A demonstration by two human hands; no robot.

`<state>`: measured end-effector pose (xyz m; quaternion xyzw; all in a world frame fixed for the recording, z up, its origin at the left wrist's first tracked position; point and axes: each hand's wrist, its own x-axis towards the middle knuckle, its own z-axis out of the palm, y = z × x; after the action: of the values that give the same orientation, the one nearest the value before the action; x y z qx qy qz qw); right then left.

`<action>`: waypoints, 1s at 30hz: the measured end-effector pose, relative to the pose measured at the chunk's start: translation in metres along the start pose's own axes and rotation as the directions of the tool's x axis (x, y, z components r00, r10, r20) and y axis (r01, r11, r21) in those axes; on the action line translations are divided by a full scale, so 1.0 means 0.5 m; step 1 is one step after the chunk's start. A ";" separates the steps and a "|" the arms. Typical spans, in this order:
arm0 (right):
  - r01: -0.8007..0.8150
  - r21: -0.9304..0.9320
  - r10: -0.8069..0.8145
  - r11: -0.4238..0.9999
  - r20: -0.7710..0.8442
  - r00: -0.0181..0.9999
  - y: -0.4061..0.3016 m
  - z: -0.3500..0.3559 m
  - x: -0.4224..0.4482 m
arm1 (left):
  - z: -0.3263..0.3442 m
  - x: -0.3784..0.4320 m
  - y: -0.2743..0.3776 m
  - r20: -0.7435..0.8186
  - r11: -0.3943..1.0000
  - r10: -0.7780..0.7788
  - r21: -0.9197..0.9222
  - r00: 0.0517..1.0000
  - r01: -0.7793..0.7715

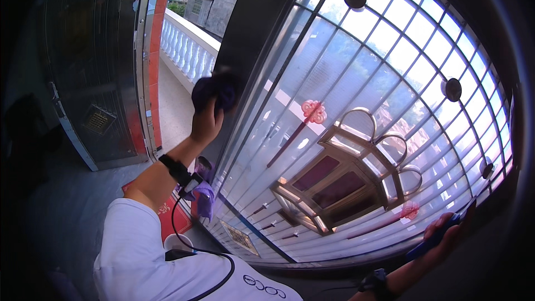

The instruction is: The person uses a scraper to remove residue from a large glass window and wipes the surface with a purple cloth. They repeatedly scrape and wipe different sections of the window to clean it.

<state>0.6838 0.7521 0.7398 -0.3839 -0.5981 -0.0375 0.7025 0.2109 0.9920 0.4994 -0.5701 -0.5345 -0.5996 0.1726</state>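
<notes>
My left hand (206, 124) grips a dark purple, bunched-up cloth (214, 94) at the edge of the dark door or window frame (246, 37). Whether the cloth presses on the frame is hard to tell in the shade. At the lower right, my right hand (445, 234) holds a blue object (432, 238) of unclear kind, close to the frame's dark edge. Between my hands stretches a barred metal grille (334, 56) with glass or a clear sheet. A bronze-coloured lantern-shaped ornament (340, 175) and pink flower-like ornaments (313, 112) sit on it.
A metal door (92, 71) stands at the left beside an orange-red tiled post (154, 58). Beyond the opening runs a white balustrade (188, 42). Below my left arm are a lighter purple cloth (205, 200), a red mat (169, 215) and a white bucket (177, 241). A black cable (177, 221) hangs from my left wrist.
</notes>
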 end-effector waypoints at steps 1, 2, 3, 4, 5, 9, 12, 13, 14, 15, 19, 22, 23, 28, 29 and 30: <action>-0.011 -0.002 0.011 1.000 0.007 1.000 0.001 -0.001 -0.007 | 0.012 -0.089 -0.018 0.039 0.998 0.008 0.065 0.999 -0.010; -0.021 -0.001 0.021 1.000 0.008 1.000 -0.001 0.002 -0.012 | 0.012 -0.173 -0.028 0.232 0.986 -0.139 0.126 0.963 0.112; -0.038 0.001 0.038 0.999 0.020 0.999 -0.005 0.010 -0.018 | 0.000 -0.248 -0.047 0.407 0.950 -0.297 0.216 0.864 0.225; -0.055 0.011 0.054 0.998 0.042 0.998 -0.007 0.015 -0.022 | -0.017 -0.308 -0.101 0.530 0.895 -0.445 0.281 0.722 0.345; -0.062 0.056 0.059 0.996 0.056 0.997 -0.005 0.013 -0.027 | -0.044 -0.372 -0.158 0.624 0.821 -0.565 0.355 0.541 0.447; -0.035 0.174 0.024 0.984 0.067 0.997 -0.022 -0.017 -0.055 | -0.125 -0.492 -0.234 0.312 0.189 -0.946 0.305 0.090 0.933; -0.025 0.102 0.026 0.994 -0.009 1.000 -0.037 -0.085 -0.112 | -0.172 -0.408 -0.174 0.648 0.006 -0.761 0.058 -0.033 0.998; -0.023 0.127 0.022 0.992 0.011 1.000 -0.039 -0.099 -0.127 | -0.182 -0.378 -0.140 0.718 0.018 -0.696 0.030 -0.009 0.999; -0.035 0.149 0.043 0.988 -0.050 0.998 -0.039 -0.119 -0.145 | -0.191 -0.357 -0.110 0.786 0.052 -0.615 -0.034 0.058 0.998; -0.042 0.158 0.056 0.986 -0.088 0.995 -0.022 -0.140 -0.165 | -0.202 -0.327 -0.075 0.831 0.072 -0.542 -0.104 0.126 0.992; -0.099 0.078 0.117 0.992 -0.279 0.953 -0.054 -0.215 -0.230 | -0.207 -0.142 0.289 0.937 -0.084 -0.053 -0.348 0.345 0.934; -0.155 0.037 0.157 0.987 -0.392 0.907 -0.087 -0.266 -0.270 | -0.166 -0.062 0.503 0.829 -0.086 0.253 -0.494 0.499 0.865; -0.181 0.015 0.171 0.983 -0.405 0.898 -0.081 -0.283 -0.282 | -0.156 -0.044 0.570 0.795 -0.100 0.327 -0.509 0.512 0.855; -0.262 -0.084 0.202 0.962 -0.430 0.880 -0.071 -0.338 -0.335 | -0.069 0.022 0.930 0.345 -0.040 0.488 -0.909 0.801 0.416; -0.262 -0.092 0.200 0.961 -0.425 0.883 -0.071 -0.351 -0.342 | -0.041 0.040 0.998 0.125 0.013 0.533 -0.990 0.837 0.140; -0.276 -0.084 0.216 0.957 -0.425 0.879 -0.068 -0.363 -0.353 | 0.006 0.060 1.053 -0.002 0.031 0.568 -0.999 0.823 -0.023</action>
<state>0.7640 0.5503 0.6051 -0.4895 -0.3788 -0.0701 0.7823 0.6334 0.8123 0.7586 -0.7445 0.1164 -0.6122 -0.2398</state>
